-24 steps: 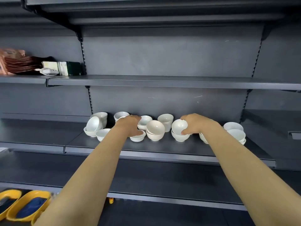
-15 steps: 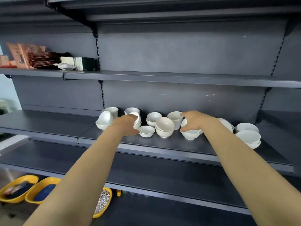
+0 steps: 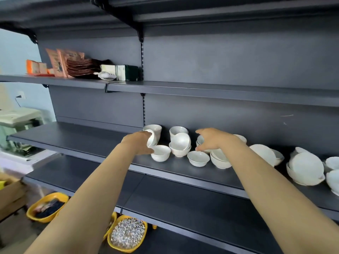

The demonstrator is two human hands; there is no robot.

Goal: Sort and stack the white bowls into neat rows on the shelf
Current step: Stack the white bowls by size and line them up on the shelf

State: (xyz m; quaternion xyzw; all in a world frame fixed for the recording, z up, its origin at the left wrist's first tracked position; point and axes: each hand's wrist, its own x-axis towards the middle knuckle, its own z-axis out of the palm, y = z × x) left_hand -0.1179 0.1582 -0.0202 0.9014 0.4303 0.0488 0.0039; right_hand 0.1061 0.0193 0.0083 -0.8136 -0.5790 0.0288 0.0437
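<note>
Left hand [image 3: 138,144] pinches a tilted bowl [image 3: 151,138], likely for nesting into the bowl below [image 3: 160,152]. Right hand [image 3: 213,141], fingers spread, hovers over another bowl [image 3: 201,140].

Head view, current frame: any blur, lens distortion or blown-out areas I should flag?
Head view: strong wide-angle bend, shelf edges slant and the forearms balloon near the bottom; bowls at the right edge look stretched and soft; white bowls lose surface detail against the dark shelf; left hand and right hand slightly soft; bright daylight at far left.
</note>
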